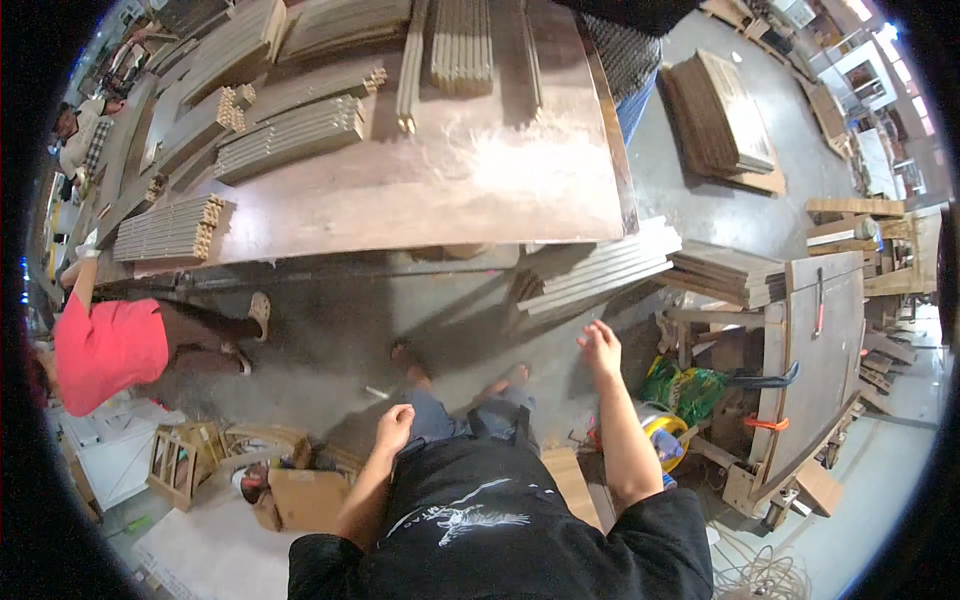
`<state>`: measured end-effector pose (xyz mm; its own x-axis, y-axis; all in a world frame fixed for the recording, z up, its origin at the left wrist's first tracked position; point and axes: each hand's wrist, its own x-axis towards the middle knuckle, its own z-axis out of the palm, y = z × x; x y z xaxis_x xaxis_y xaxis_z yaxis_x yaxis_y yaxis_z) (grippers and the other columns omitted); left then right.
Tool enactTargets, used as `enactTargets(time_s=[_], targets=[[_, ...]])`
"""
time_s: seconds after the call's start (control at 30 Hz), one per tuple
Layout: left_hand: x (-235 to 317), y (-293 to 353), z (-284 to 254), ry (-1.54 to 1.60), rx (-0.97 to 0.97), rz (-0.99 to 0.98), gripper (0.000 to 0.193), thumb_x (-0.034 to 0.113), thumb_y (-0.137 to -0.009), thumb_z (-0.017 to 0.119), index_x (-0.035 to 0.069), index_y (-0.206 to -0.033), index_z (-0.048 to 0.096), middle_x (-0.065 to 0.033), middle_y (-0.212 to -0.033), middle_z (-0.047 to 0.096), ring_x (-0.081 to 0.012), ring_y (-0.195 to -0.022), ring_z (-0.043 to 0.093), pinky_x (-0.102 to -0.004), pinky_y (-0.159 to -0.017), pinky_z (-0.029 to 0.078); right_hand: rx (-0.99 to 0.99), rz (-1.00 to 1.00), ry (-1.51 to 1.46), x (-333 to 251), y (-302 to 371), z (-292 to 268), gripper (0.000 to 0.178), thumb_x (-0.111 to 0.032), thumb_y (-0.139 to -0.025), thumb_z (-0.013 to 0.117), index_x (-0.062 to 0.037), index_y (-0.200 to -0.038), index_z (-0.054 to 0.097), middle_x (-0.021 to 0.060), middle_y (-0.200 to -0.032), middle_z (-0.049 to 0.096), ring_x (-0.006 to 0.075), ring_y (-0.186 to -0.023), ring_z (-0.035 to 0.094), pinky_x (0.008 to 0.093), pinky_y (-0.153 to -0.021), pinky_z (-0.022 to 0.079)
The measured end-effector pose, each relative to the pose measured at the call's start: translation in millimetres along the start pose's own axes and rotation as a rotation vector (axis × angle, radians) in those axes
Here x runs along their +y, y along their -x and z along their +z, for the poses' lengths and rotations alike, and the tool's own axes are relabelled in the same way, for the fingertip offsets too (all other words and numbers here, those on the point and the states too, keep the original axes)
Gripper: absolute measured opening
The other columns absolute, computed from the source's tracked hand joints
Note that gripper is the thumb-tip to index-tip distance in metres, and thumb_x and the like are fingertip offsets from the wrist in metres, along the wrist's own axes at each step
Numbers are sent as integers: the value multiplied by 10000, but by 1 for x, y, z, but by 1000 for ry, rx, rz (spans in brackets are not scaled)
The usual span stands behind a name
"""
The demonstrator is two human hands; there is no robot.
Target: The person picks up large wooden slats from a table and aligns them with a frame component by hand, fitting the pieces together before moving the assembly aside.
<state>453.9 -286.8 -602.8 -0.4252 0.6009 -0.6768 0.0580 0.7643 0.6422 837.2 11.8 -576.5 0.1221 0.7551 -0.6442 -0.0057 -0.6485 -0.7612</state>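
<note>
My left hand (395,428) hangs in front of my left thigh, fingers curled in, and I see nothing in it. My right hand (600,350) is held out forward with its fingers somewhat apart and holds nothing. Just beyond it, a stack of long pale boards (600,270) lies beside the near right corner of a large wooden table (430,200); hand and boards look apart. On the tabletop lie bundles of wooden strips (290,140), grouped toward the left and back. Another upright bundle (462,50) of strips sits at the far middle.
A co-worker in a red shirt (110,350) bends at the table's left end. Another person in jeans (632,105) stands at its far right. A wooden workbench (815,350) with a hammer (820,300) is on my right. Stacked panels (720,115) and a cardboard box (305,500) rest around.
</note>
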Motion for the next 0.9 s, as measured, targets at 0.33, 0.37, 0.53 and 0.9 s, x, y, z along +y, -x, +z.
enactTargets(time_s=[0.33,0.37,0.53,0.9], targets=[[102,-94,-179,-57,82,297,298,288,-918,623,78,-1126,664,-135,-1043,708,-230,-962,687,-347,-834,525,-341,-252,239,-20,144,263,252,-178,-956,592,-27,-1155,623,35,-976,683,109,-844,647,232,-687,480],[110,-101,-197,-29,96,316,300,279,-928,612,70,-1138,658,-141,-1044,706,-233,-959,688,-337,-834,524,-416,-274,255,-30,150,293,249,-172,-963,584,-19,-1157,620,40,-985,686,112,-855,648,230,-689,481],[153,-125,-279,65,199,391,354,315,-975,570,47,-1201,620,-91,-996,704,-164,-908,660,-302,-779,509,-658,-331,306,-95,154,426,290,-187,-979,557,4,-1196,591,69,-1023,686,144,-899,656,253,-735,499],[186,-133,-378,254,572,372,255,173,-940,610,16,-1138,641,-136,-1034,700,-193,-926,683,-306,-796,533,-868,52,193,-187,62,637,285,-288,-977,479,-53,-1074,607,57,-974,662,183,-857,650,328,-689,520]])
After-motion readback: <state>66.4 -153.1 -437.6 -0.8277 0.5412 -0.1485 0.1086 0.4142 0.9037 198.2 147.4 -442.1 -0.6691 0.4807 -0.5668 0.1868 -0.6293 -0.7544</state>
